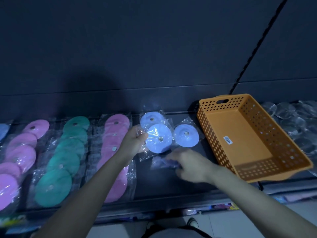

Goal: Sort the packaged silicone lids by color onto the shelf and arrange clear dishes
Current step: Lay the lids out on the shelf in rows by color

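Three light blue packaged lids lie on the dark shelf: one at the back, one in front of it, one to the right. My left hand pinches the plastic wrap at the left edge of the front blue lid. My right hand is blurred and closed on the lower edge of clear wrapping below the blue lids. Rows of pink lids, green lids and purple-pink lids lie to the left. Clear dishes are piled at the far right.
An orange perforated basket sits tilted on the shelf right of the blue lids, holding nothing but a white label. A blue lid's edge shows at far left. Below the shelf's front edge are a lower shelf with goods and the floor.
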Tool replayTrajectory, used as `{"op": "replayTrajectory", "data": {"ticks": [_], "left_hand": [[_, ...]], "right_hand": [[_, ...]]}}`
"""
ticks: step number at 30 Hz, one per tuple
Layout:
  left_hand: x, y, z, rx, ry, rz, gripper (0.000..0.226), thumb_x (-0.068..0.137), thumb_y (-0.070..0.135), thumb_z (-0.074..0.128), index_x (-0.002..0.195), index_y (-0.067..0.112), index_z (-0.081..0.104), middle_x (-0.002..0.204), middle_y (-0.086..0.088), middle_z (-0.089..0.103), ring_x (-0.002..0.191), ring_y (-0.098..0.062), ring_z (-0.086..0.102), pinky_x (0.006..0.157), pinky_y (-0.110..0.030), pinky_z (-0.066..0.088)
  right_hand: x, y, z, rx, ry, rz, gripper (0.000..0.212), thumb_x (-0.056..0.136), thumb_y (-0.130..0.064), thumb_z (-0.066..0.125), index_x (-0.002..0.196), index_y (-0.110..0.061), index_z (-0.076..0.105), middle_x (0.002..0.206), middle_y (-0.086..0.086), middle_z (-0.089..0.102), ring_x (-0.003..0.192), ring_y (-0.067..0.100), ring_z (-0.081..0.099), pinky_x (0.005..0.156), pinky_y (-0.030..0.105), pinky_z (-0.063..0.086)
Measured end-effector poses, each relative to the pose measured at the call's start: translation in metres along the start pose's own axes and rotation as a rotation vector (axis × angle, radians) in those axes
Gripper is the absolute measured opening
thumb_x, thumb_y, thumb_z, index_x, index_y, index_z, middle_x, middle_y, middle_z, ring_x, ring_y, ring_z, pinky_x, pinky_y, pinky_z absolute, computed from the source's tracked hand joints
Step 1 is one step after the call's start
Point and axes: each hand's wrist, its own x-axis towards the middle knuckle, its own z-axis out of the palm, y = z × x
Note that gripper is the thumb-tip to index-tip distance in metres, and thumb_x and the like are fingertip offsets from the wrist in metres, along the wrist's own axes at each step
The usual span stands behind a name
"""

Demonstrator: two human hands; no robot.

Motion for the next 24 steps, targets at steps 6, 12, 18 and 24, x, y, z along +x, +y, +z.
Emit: {"op": "replayTrajectory", "data": {"ticks": [6, 12, 18, 24], "left_hand": [[-0.007, 0.005, 0.000, -0.145, -0.043, -0.011, 0.012, 0.079, 0.013, 0.060, 0.072, 0.022, 0.058, 0.076, -0.004, 0.058, 0.073, -0.023, 0.054, 0.084, -0.056, 0.046], [-0.013, 0.002, 0.002, -0.074, -0.036, -0.053, 0.030, 0.078, 0.023, 0.059, 0.103, 0.006, 0.058, 0.107, -0.024, 0.065, 0.094, -0.039, 0.063, 0.085, -0.057, 0.051], [-0.020, -0.001, 0.007, 0.062, -0.034, -0.056, 0.021, 0.086, 0.036, 0.062, 0.087, 0.016, 0.058, 0.089, -0.004, 0.065, 0.083, -0.022, 0.062, 0.081, -0.036, 0.049], [-0.020, -0.002, 0.005, 0.216, -0.084, -0.065, 0.039, 0.074, -0.005, 0.072, 0.094, 0.018, 0.049, 0.093, -0.009, 0.062, 0.073, -0.015, 0.060, 0.065, -0.028, 0.049]], "right_hand": [[-0.006, 0.008, -0.028, 0.141, 0.116, 0.011, 0.030, 0.089, -0.007, 0.055, 0.113, -0.024, 0.063, 0.087, -0.004, 0.058, 0.082, 0.011, 0.055, 0.077, 0.025, 0.045], [0.010, 0.003, -0.016, 0.307, 0.136, 0.025, 0.017, 0.087, 0.000, 0.058, 0.091, -0.016, 0.061, 0.078, -0.004, 0.053, 0.068, 0.010, 0.045, 0.067, 0.020, 0.039], [0.028, 0.008, 0.007, 0.400, 0.314, 0.199, 0.018, 0.078, -0.001, 0.066, 0.086, -0.017, 0.061, 0.070, -0.007, 0.055, 0.062, 0.008, 0.049, 0.059, 0.016, 0.041], [0.032, 0.014, 0.006, 0.554, 0.456, 0.265, 0.024, 0.078, 0.003, 0.066, 0.078, -0.019, 0.058, 0.073, -0.006, 0.060, 0.058, -0.004, 0.054, 0.061, 0.006, 0.043]]}}
